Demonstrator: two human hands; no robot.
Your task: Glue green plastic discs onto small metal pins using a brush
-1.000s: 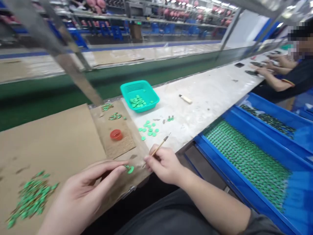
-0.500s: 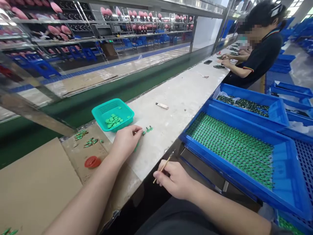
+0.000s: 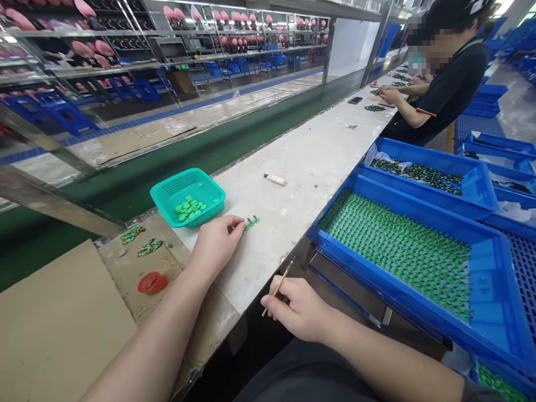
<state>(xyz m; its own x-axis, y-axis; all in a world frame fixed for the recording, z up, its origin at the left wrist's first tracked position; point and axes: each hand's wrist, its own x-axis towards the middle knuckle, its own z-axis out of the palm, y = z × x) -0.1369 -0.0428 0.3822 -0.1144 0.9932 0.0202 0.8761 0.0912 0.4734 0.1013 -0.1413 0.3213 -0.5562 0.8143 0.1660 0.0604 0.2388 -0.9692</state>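
Observation:
My left hand rests over the white tabletop, thumb and fingers pinched together beside a few small green pieces with dark upright parts. Whatever sits between those fingertips is too small and hidden to make out. Just off the table's near edge, my right hand grips a thin paintbrush, its tip pointing up and away. A turquoise basket stands beyond my left hand with flat green discs inside.
An orange-red dish and small green-and-brown piles lie on cardboard at left. A whitish tube lies mid-table. At right, a blue tray holds rows of green pieces; another blue tray stands behind. A co-worker works farther along.
The view has shifted slightly. My left fingertips are closer to the small green pieces, and the green bit seen under that hand is out of sight. My right hand keeps the brush.

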